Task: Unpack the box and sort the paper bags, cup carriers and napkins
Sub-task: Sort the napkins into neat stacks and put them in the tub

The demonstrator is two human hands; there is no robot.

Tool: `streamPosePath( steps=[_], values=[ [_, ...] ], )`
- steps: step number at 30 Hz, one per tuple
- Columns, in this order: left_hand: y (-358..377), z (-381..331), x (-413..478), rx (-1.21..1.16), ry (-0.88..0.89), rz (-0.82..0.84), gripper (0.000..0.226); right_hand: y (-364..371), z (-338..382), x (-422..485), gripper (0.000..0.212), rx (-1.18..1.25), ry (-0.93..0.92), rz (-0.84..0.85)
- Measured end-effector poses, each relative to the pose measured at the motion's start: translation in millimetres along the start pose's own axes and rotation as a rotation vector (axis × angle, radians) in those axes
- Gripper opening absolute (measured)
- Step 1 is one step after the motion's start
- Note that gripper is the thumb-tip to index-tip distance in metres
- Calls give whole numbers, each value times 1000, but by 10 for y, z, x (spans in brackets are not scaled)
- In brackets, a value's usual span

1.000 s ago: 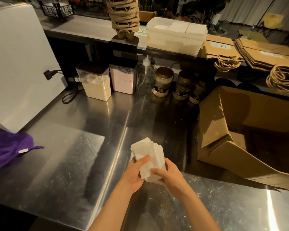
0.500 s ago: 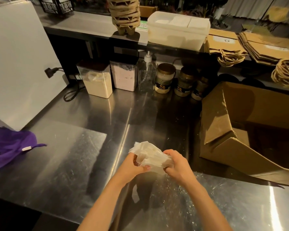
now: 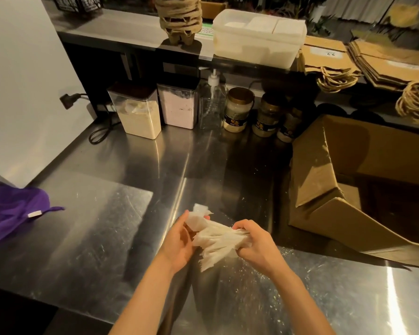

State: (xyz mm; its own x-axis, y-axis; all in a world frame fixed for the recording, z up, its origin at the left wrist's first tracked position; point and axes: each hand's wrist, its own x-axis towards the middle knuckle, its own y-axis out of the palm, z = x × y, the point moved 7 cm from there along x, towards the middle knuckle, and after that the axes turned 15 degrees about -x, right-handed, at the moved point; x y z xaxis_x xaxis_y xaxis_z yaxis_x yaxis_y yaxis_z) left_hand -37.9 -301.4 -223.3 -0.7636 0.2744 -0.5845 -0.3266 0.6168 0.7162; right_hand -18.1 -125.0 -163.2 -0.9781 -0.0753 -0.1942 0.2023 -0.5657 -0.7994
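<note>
Both hands hold a loose stack of white napkins (image 3: pixel 213 238) just above the steel counter (image 3: pixel 121 228). My left hand (image 3: pixel 179 240) cups the stack's left end and my right hand (image 3: pixel 254 240) grips its right end, so the sheets fan out downward. An open cardboard box (image 3: pixel 344 189) lies on its side at the right. On the upper shelf stand a stack of pulp cup carriers (image 3: pixel 178 18), a white tub holding napkins (image 3: pixel 257 37) and flat brown paper bags (image 3: pixel 382 59) with twine handles.
Under the shelf stand two clear canisters (image 3: pixel 140 112), a pump bottle (image 3: pixel 212 102) and several jars (image 3: pixel 238 108). A purple cloth (image 3: pixel 12 213) lies at the left by a white appliance (image 3: pixel 22 81). A black cable (image 3: pixel 99 131) loops beside it.
The napkin stack was upright and fairly flat; it has been turned sideways and now fans out between my hands. My right hand moved to the stack's right end.
</note>
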Motion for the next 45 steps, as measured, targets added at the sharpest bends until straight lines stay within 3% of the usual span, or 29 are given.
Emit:
streamPosePath(
  steps=[3, 6, 10, 12, 15, 18, 20, 23, 26, 29, 32, 36, 42, 45],
  values=[
    [14, -42, -4, -115, -14, -53, 47, -52, 79, -18, 41, 1, -34, -25],
    [38, -56, -21, -33, 9, -97, 36, -91, 163, -20, 41, -8, -78, -46],
    [117, -26, -55, -24, -51, -5, 44, -113, 252, -26, 43, -25, -113, -29],
    [166, -34, -80, 74, -65, 72, 36, -121, 280, -34, 50, 5, -101, -4],
    [273, -27, -149, 259, -91, 140, 47, -101, 311, -41, 77, 46, -66, 71],
    [293, 5, -157, 293, -157, 137, 47, -84, 338, -43, 88, 35, -73, 115],
    [287, 18, -159, 339, -201, 133, 37, -83, 335, -38, 84, -4, -98, 116],
    [303, 22, -153, 409, -216, 85, 22, -70, 328, -22, 57, -104, -129, 105],
    [275, 3, -52, 631, -103, 12, 17, -60, 254, -11, 41, -109, -79, 86],
    [224, -21, -57, 578, -31, 6, 38, -93, 137, 15, 39, -93, -27, 47],
    [220, -89, -122, 471, 31, 147, 57, -107, -1, 43, 41, -96, 41, 29],
    [321, 29, -172, 792, 35, 338, 63, -66, -89, 80, 37, -89, 86, 10],
    [294, 109, -125, 1020, 143, 320, 79, 26, -239, 110, 34, 33, 157, 0],
    [241, 26, -49, 1054, 273, 198, 62, 78, -282, 150, 38, 91, 156, 9]
  ],
)
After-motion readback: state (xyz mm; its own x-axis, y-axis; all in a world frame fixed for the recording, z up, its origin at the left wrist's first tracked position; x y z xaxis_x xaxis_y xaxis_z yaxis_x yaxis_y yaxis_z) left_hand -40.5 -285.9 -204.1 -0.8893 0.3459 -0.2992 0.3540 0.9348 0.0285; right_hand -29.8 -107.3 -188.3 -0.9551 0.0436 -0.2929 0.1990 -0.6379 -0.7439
